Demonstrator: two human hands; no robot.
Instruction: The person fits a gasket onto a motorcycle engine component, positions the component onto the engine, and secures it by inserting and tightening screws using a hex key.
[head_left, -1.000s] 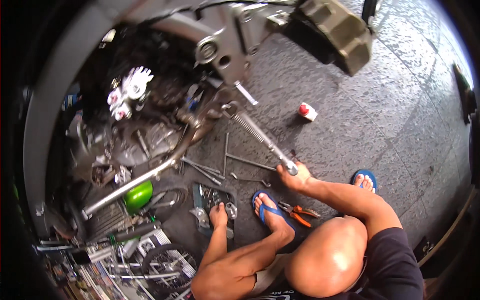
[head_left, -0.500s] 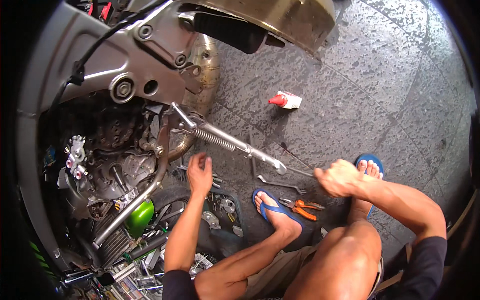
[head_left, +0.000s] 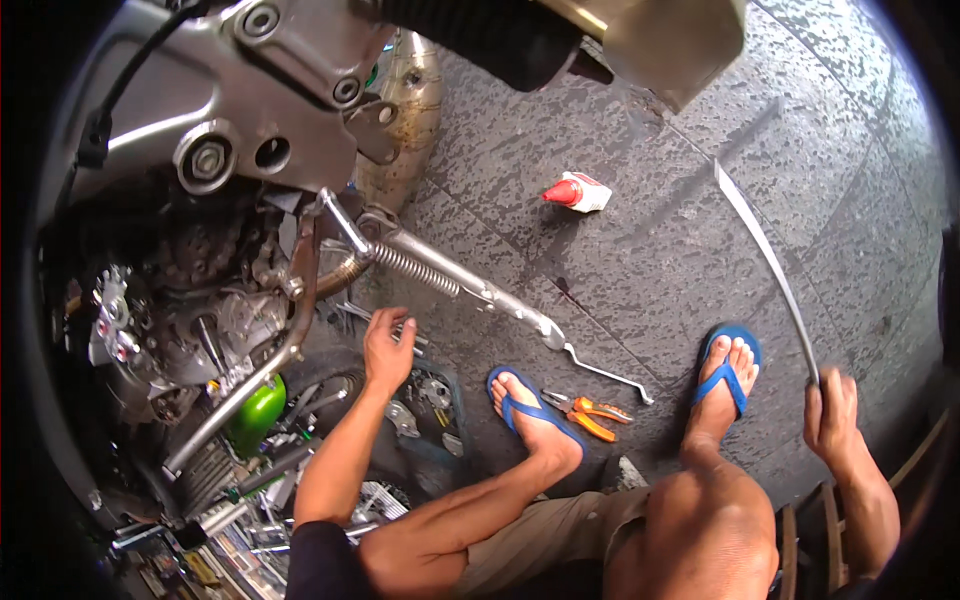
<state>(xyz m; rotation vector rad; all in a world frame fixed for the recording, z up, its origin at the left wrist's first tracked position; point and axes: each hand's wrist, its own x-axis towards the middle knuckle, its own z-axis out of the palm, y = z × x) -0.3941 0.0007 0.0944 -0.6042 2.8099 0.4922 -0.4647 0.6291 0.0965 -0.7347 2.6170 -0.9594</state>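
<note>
My right hand [head_left: 832, 410] is closed around the lower end of a long, thin, slightly curved metal bar [head_left: 775, 262]. The bar's flat far end rises up and left, casting a shadow on the floor. My left hand [head_left: 388, 348] has its fingers loosely bent and apart, with nothing visible in it. It hovers beside the motorcycle's silver side stand [head_left: 470, 287], apart from the stand and its coil spring [head_left: 415, 268]. A bent metal tool [head_left: 612, 377] lies on the floor by the stand's foot, which seems to cover one end of it.
Orange-handled pliers [head_left: 593, 413] lie between my sandalled feet. Farther off stands a white bottle with a red cap [head_left: 578, 192]. The motorcycle frame [head_left: 150, 100] and exposed engine fill the left, above a green rounded part [head_left: 258, 412] and a clutter of tools [head_left: 240, 545].
My right hand has swung right and toward me, carrying the bar away from the side stand's foot. My left hand has barely moved. The whole view has shifted somewhat.
</note>
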